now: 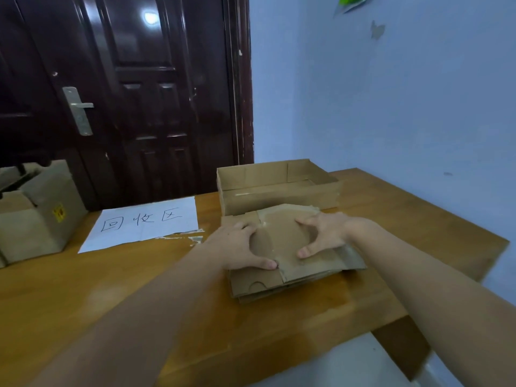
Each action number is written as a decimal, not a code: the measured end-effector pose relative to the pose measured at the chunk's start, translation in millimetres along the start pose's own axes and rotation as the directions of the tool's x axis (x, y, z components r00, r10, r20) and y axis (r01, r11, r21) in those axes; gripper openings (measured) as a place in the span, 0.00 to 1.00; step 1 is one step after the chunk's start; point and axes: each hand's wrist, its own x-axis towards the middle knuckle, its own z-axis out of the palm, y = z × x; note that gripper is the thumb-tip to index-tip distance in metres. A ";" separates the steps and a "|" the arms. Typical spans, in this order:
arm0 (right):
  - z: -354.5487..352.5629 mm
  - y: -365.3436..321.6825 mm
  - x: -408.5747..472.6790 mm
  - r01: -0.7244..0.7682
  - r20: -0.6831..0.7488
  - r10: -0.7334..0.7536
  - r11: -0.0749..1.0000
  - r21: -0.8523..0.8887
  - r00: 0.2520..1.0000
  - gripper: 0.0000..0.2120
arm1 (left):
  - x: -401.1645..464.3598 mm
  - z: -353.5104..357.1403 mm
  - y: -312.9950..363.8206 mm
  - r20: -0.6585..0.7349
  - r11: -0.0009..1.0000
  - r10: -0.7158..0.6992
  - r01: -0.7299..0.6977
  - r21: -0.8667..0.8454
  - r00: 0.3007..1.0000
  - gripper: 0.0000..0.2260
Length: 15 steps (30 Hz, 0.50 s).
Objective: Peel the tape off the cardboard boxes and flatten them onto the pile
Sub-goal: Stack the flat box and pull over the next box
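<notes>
Wooden table [111,289] carries paper sign [145,222], flattened pile [279,280], open boxes [279,188].

We have a single wide-angle view, worn on the person's head and tilted forward and down over the wooden table [363,289] — no second camera shares the scene. It sits close, so both forearms run in from the bottom edge to the left hand [237,248] and right hand [321,233] near centre. Straight ahead we face a dark door [145,93] and a blue wall [391,107].
</notes>
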 end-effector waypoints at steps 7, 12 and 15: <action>-10.5 -20.7 11.5 -0.063 0.178 0.086 0.989 -0.131 0.980 0.51 | 5.9 -1.7 0.1 0.028 1.000 0.002 -0.002 -0.018 1.000 0.53; -14.9 -28.2 21.0 -0.087 0.208 0.127 0.978 -0.191 0.970 0.51 | 7.2 1.0 -2.4 0.029 0.999 -0.002 0.003 -0.040 1.000 0.52; -9.8 -28.6 17.3 -0.095 0.186 0.126 0.981 -0.170 0.974 0.51 | 6.0 -0.5 -1.3 0.018 0.999 0.007 -0.006 -0.034 1.000 0.51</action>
